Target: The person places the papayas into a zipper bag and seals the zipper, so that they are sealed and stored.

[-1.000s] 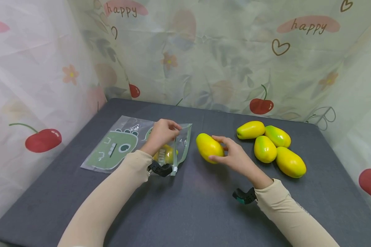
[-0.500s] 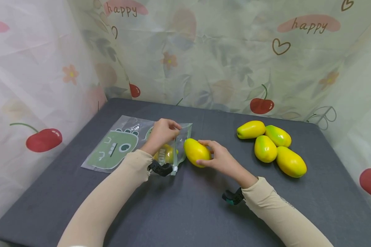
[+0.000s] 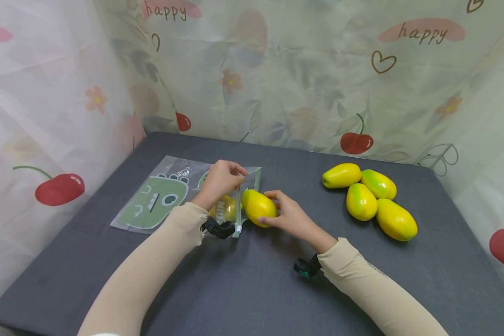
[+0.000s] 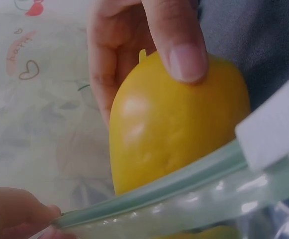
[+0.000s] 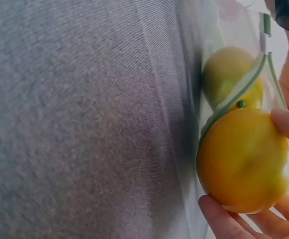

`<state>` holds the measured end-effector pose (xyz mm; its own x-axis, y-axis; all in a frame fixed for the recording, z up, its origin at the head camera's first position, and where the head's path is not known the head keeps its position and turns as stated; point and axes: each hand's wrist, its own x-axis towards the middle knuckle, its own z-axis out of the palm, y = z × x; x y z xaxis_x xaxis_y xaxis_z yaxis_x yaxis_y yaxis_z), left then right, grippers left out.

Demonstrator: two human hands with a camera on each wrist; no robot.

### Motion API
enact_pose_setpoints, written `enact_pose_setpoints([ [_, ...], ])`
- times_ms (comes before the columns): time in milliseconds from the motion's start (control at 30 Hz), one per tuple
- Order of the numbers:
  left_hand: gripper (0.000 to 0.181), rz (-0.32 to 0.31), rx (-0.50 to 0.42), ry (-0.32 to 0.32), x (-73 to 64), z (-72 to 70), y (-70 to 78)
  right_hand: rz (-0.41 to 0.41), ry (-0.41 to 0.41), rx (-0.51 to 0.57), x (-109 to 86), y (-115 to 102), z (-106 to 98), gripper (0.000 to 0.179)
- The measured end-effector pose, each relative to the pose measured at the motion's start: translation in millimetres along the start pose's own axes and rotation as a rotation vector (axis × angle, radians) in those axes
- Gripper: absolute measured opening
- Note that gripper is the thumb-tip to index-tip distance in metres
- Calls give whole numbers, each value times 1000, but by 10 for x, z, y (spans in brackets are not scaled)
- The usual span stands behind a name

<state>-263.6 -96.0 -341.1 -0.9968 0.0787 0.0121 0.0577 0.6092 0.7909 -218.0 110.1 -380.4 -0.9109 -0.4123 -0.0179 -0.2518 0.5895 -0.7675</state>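
My right hand [image 3: 294, 217] grips a yellow mango [image 3: 258, 207] at the open zip bag [image 3: 151, 212], four o'clock from my left hand [image 3: 221, 181], whose zip strip [image 4: 174, 182] pinch the left-wrist view shows clearest.

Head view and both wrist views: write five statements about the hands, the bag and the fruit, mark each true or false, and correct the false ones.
1. The right hand holds a glossy yellow oval fruit at the mouth of a clear plastic zip bag with green print. True.
2. The bag contains no fruit. False: one yellow fruit behind the clear plastic shows inside it.
3. The left hand pinches the edge of the bag's opening. True.
4. The bag's zip slider is red. False: the small plastic slider is white.
5. The loose fruits on the dark grey table stand in a straight row. False: four glossy yellow-green fruits lie clustered at the right.
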Motion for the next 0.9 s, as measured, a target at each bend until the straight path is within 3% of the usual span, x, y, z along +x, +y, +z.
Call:
enact_pose_setpoints([
  [267, 19, -1, 20, -8, -5, 8, 18, -5, -2, -32, 71, 43, 32, 69],
  [600, 18, 25, 55, 9, 0, 23, 12, 49, -5, 60, 151, 59, 86, 67],
  [900, 18, 48, 48, 6, 18, 16, 8, -33, -17, 41, 163, 20, 105, 63],
])
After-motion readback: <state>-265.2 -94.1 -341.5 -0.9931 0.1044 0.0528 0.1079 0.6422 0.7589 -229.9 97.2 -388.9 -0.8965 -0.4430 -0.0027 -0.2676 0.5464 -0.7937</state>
